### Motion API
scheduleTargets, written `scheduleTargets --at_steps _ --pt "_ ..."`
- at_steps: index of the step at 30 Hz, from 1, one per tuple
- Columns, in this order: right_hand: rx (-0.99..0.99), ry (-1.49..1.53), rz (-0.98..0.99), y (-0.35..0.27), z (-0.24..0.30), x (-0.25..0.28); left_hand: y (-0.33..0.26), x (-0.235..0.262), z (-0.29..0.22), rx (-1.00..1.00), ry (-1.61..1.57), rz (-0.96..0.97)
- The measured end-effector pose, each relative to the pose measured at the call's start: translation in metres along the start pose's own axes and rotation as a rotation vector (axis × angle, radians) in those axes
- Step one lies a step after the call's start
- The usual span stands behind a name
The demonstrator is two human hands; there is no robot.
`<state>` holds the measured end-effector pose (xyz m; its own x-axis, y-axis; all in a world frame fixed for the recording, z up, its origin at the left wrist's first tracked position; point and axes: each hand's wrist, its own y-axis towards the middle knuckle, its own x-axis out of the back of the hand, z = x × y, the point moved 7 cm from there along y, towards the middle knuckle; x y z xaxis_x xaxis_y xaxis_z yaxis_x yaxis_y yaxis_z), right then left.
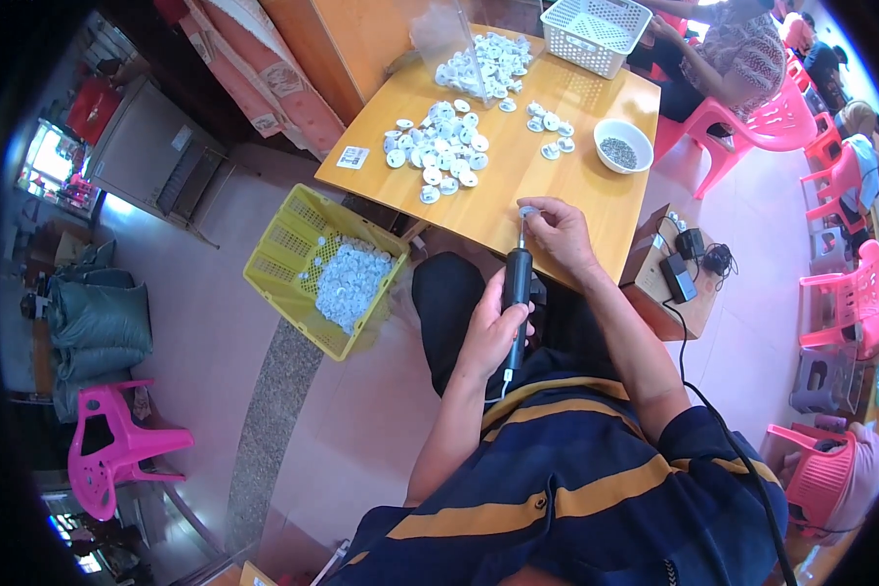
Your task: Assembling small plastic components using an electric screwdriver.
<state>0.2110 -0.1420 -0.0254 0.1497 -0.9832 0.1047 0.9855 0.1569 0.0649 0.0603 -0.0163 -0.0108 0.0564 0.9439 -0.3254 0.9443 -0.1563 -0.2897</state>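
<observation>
My left hand [492, 334] is wrapped round a black electric screwdriver [518, 278], held upright with a cable at its lower end. Its thin bit points away from me toward my right hand [563, 234], whose fingers pinch a small white round part [527, 211] right at the bit's tip. Whether a screw sits there is too small to tell. Both hands are at the near edge of the wooden table [557, 127]. Beyond them lies a pile of white round parts [439, 146], with a few similar parts [549, 121] to its right. A white bowl [624, 130] holds small metal pieces.
A yellow crate [281, 249] of white parts stands on the floor to the left. A white basket [596, 44] sits at the table's far edge. To the right, a box [651, 301] bears black adapters; a black cable runs past my right arm. A person [737, 59] sits beyond.
</observation>
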Motion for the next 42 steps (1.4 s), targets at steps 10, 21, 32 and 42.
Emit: scheduleTargets --at_steps 10,21,32,42 --pt "0.049 -0.003 -0.004 0.003 -0.007 0.0 0.001 0.0 0.0 -0.001 -0.014 0.004" --pt "0.093 -0.071 0.007 0.001 -0.001 0.0 0.001 0.0 0.001 0.014 -0.013 0.002" --pt "0.139 -0.109 0.016 -0.001 0.008 0.0 0.001 0.001 0.002 0.013 -0.029 0.005" --pt "0.152 -0.154 0.043 -0.003 0.013 -0.001 0.0 0.001 0.0 0.058 -0.198 0.063"
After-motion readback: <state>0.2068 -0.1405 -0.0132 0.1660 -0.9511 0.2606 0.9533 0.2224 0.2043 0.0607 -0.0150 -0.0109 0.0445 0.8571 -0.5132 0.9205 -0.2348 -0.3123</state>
